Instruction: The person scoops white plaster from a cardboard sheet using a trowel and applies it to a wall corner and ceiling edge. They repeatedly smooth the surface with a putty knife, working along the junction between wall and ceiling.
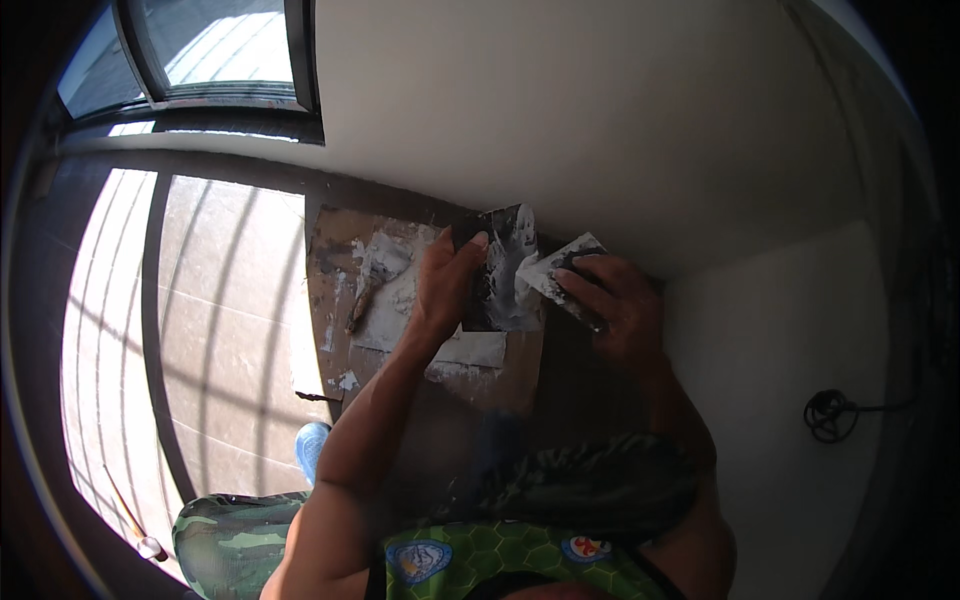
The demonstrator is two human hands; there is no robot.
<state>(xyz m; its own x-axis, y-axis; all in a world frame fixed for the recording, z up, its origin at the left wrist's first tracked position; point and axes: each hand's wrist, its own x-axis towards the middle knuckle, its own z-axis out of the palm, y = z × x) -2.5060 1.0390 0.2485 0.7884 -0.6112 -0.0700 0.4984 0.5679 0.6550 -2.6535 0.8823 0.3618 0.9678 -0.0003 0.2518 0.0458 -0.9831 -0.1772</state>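
Observation:
My left hand [447, 280] is closed round the left edge of a dark flat plate [507, 285], its thumb on top. White putty is smeared thickly along the plate's right side. In my right hand [622, 305] is a broad scraper [560, 268] caked with white putty. The scraper's left corner meets the putty at the plate's right edge. Below both hands lies a sheet of cardboard [325, 260] with white splashes. On it rests a putty-covered tool [383, 258] with a brownish handle, beside a white-smeared sheet [475, 350].
A pale wall [560, 110] rises close beyond the hands, with another wall [780, 320] at the right. A coiled black cable [828, 415] sticks out there. At the left, a window [220, 50] stands above sunlit floor tiles [220, 270]. A thin stick [125, 505] lies at lower left.

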